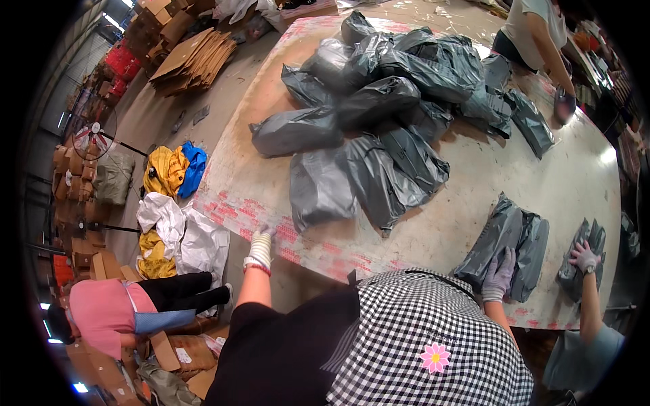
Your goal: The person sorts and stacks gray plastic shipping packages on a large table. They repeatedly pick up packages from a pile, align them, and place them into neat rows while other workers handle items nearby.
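Observation:
My left hand, in a knitted work glove, rests at the near left edge of the large table. Nothing shows in it; its fingers are blurred. My right hand, gloved in grey, lies flat with fingers extended on a grey plastic mailer bag. Against that bag's right side lies a second grey mailer bag. A large heap of filled grey plastic mailer bags covers the middle and far part of the table, with a bulky one at its near left side.
At right, a co-worker's gloved hand touches other grey bags. Another person stands at the far right edge. A person in pink bends over cartons at left. Stacked cardboard, a fan and sacks stand beyond the left edge.

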### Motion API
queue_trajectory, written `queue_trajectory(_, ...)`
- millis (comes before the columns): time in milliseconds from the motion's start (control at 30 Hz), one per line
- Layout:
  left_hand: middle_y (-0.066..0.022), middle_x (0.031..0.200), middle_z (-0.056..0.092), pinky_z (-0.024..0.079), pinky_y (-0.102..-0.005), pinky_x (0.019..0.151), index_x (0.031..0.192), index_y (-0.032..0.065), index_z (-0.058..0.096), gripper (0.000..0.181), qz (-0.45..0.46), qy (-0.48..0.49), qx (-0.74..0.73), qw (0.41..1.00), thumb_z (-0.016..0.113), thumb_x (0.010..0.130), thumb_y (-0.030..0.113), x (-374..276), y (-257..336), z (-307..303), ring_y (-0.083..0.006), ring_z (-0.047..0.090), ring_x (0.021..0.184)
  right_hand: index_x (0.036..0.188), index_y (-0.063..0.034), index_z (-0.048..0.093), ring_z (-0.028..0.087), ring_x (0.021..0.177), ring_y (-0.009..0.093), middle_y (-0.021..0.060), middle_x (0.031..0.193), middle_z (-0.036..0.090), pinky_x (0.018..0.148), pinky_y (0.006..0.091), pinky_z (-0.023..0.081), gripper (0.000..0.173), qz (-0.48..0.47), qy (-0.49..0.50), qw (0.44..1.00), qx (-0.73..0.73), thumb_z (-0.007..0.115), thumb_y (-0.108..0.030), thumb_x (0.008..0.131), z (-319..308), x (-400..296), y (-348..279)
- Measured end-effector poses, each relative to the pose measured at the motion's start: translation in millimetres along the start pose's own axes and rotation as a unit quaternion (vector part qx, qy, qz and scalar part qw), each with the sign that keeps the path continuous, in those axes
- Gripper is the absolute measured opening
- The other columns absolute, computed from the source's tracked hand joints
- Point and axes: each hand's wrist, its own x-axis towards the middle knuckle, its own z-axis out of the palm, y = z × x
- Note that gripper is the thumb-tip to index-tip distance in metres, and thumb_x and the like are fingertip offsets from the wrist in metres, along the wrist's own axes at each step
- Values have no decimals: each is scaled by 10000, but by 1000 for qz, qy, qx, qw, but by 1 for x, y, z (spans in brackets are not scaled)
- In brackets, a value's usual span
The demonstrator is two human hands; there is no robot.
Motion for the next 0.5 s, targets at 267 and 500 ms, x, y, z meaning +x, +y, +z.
queue_trajectory(267, -305, 1660, 75, 285, -596, 1208, 1631, 232, 231, 1267, 269, -51, 653, 707, 906, 618, 585, -90, 3, 166, -537, 187, 1502, 1433, -42, 504, 366, 1448, 439, 204, 1513, 462, 1191, 525, 302, 606, -25, -25, 995, -90, 582, -125, 838, 0, 19, -43)
queue_trajectory(500, -353, 1647, 64, 247, -661, 1188, 1581, 360, 359, 1087, 230, -48, 718, 655, 878, 639, 516, -74, 21, 185, -562, 117, 1512, 1444, -21, 480, 380, 1422, 448, 227, 1485, 462, 1128, 545, 332, 668, -55, -26, 996, -69, 572, -181, 802, -7, 17, -50)
